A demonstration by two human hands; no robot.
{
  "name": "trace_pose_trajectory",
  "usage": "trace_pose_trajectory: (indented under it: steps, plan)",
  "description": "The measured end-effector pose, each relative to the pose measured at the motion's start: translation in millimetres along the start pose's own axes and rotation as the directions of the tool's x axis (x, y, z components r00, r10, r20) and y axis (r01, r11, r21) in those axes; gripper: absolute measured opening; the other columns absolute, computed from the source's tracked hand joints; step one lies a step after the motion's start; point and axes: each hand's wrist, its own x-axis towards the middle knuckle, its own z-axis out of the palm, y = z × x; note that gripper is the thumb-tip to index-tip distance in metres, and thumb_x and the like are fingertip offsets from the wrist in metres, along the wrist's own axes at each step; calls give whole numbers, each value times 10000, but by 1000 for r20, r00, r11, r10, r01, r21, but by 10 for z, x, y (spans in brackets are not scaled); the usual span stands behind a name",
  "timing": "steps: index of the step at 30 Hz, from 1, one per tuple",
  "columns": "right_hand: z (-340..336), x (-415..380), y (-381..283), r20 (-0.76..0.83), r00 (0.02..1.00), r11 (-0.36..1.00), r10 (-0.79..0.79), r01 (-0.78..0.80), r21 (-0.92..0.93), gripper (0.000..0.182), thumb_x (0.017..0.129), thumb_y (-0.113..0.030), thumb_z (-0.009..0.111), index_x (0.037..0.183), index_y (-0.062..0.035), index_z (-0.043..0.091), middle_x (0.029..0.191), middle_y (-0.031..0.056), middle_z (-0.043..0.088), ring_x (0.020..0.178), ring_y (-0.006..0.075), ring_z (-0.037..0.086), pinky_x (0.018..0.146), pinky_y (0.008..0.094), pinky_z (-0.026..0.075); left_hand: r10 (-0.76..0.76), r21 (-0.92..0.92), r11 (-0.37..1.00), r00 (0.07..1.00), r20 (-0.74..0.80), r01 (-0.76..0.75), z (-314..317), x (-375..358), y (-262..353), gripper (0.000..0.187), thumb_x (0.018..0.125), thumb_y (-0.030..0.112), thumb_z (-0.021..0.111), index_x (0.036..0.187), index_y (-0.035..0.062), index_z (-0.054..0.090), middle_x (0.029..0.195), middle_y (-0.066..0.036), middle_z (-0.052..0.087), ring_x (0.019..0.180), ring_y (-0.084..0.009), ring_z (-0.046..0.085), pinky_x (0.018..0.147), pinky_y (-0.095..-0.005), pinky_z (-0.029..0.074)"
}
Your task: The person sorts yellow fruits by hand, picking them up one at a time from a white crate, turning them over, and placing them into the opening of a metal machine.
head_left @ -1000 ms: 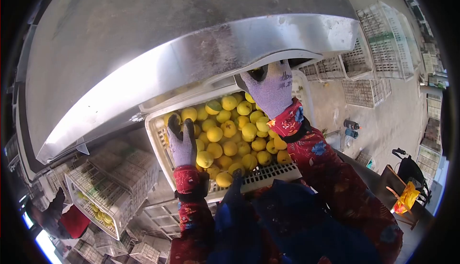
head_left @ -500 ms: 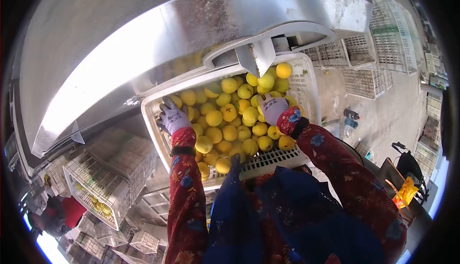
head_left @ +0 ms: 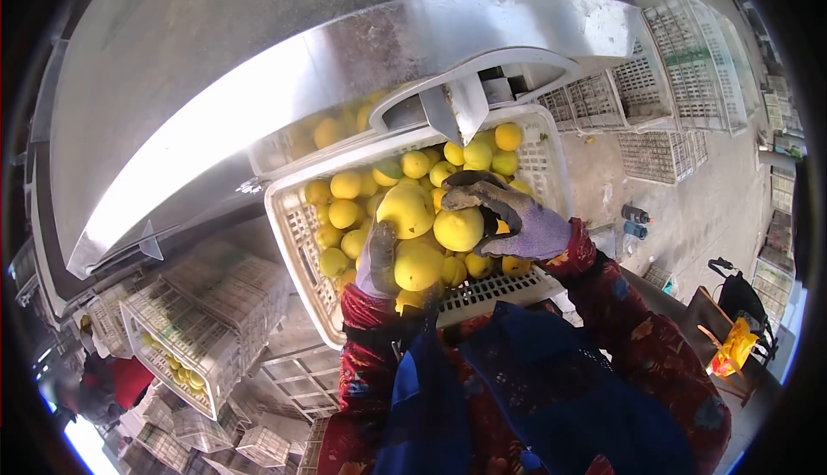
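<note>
While both gloved hands are over the white crate point(head_left: 297, 229) in head view, L hand point(head_left: 373, 266) cups two yellow fruits point(head_left: 407, 211), fingers mostly hidden behind 'em; R hand point(head_left: 527, 226) curls thumb + fingers round one more fruit point(head_left: 458, 229), just beside L's pair. Loose fruits point(head_left: 345, 185) lie in crate below, next to metal counter point(head_left: 370, 53). Floor crates point(head_left: 659, 156) + bottles point(head_left: 636, 214) off to right.

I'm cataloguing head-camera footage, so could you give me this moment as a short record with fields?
Left grip: gloved, holding two yellow fruits
Right grip: gloved, holding one yellow fruit
Below: white slatted crate with more fruit
Beyond crate: curved-edged metal surface
Right background: pale crates
Left background: person in dark and red clothing
</note>
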Motion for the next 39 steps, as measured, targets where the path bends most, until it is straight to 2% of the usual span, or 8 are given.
trace_pose_trajectory:
  steps: [10,17,23,26,29,32,37,39]
  plan:
    - [270,20,-240,-453,878,971,-158,54,-235,733,748,-221,858,1343,-3,489,1235,175,565,1143,317,577,961,378,478,21,-81,997,971,236,-2,133,-13,100,982,762,716,667,1428,47,397,1238,-167,587,1132,-310,600,951,-428,532]
    - [156,358,-65,-656,755,999,-13,-23,-47,589,842,-132,746,1325,41,458,1082,220,633,878,316,655,762,386,527,153,52,986,982,108,-159,273,36,347,921,809,342,790,1521,62,277,1327,-138,539,1106,-240,617,905,-359,548]
    - [-244,1005,28,-558,700,638,-445,-190,-747,487,853,-106,727,1242,46,476,943,215,674,807,264,693,704,370,536,198,73,975,970,141,-210,389,99,524,936,749,39,781,1538,56,276,1434,-126,478,1221,-249,567,992,-356,500]
    - [-227,733,-352,-698,711,989,-87,-25,-149,484,836,-96,749,1220,45,492,986,206,676,752,246,685,658,355,532,267,144,946,949,166,-291,520,118,606,940,738,-21,749,1536,83,261,1417,-139,477,1247,-272,551,1016,-365,485]
    - [-134,367,-479,-405,908,994,-106,91,-55,622,797,-81,786,1341,1,497,1210,156,625,806,228,667,702,315,532,164,68,980,954,251,-187,495,122,650,909,757,-31,721,1520,117,248,1371,-150,494,1252,-287,538,1013,-383,483]
    - [64,335,-481,-367,902,960,-227,144,-240,660,782,-138,808,1350,-2,501,1264,168,582,913,279,651,791,365,528,87,-156,987,953,289,-42,555,181,608,843,813,-17,680,1505,153,230,1324,-160,510,1220,-298,551,973,-397,502]
    - [139,351,-357,-589,800,984,-114,11,-175,749,729,-231,861,1339,-11,487,1214,170,573,942,320,639,822,399,522,154,594,766,967,204,-247,554,288,460,435,1006,140,545,1387,-57,473,1272,-114,585,1127,-145,552,975,-276,447]
    - [110,399,-369,-609,785,978,-112,-23,-209,757,718,-253,873,1323,-20,481,1172,158,582,929,321,642,801,399,527,156,525,819,971,182,-230,549,344,409,431,1012,154,538,1383,-57,483,1218,-94,611,1086,-131,561,950,-268,455]
